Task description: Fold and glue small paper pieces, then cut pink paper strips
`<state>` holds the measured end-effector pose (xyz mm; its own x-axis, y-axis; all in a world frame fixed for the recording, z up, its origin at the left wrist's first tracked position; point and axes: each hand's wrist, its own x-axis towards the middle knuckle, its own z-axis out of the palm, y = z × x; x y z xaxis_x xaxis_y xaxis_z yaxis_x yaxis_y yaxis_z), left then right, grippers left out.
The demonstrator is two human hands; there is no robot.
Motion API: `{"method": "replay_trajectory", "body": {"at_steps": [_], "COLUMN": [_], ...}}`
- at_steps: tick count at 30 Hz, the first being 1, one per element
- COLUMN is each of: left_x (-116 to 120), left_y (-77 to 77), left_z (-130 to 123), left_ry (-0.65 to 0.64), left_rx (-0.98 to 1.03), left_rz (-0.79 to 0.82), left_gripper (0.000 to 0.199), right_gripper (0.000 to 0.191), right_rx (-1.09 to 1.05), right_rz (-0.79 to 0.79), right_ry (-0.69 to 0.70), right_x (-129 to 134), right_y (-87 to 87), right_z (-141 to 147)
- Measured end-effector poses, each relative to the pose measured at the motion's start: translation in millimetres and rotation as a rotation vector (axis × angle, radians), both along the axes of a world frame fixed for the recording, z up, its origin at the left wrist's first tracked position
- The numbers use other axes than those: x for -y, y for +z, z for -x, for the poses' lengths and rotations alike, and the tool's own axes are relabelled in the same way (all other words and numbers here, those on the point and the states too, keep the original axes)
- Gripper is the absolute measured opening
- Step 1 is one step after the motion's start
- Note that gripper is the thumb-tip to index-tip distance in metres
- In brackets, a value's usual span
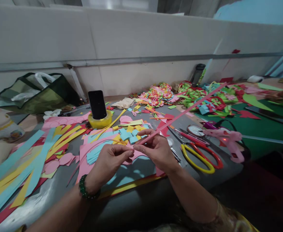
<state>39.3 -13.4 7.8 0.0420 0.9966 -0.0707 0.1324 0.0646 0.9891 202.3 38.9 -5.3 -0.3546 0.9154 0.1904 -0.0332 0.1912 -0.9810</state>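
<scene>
My right hand (pixel 157 151) is closed in a pinch on a long pink paper strip (pixel 180 120), which slants up and away to the right. At the strip's near end, the fingertips of my left hand (pixel 113 159) are pinched together against my right thumb; the bit of strip between them is mostly hidden. Another thin pink strip (pixel 83 157) curves behind my left hand. Beneath and beyond my fingers lie short blue paper pieces (pixel 125 134) and yellow ones, on pink sheets (pixel 82 170) and a blue sheet (pixel 131 177).
Scissors (pixel 198 158) with yellow and red handles and a pink glue gun (pixel 230 143) lie to the right. A phone (pixel 97 104) leans on a yellow tape roll (pixel 100 120). Cut strips (pixel 38 158) cover the left; paper flowers (pixel 159 93) pile up behind. Another person's hand (pixel 282 95) is far right.
</scene>
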Motion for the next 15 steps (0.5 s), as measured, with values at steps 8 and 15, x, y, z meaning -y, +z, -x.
{"method": "replay_trajectory", "body": {"at_steps": [8, 15], "left_x": [-0.7, -0.2], "left_y": [2.2, 1.3], "left_z": [-0.5, 3.6], "left_ry": [0.002, -0.033], "left_rx": [-0.029, -0.058], "left_rz": [-0.031, -0.069], "left_gripper": [0.021, 0.021], "right_gripper": [0.042, 0.043], "right_rx": [-0.003, 0.004], "right_rz": [0.048, 0.050], "right_ry": [0.012, -0.007], "right_x": [1.8, 2.0], "right_y": [0.6, 2.8], "right_z": [1.8, 0.6]}}
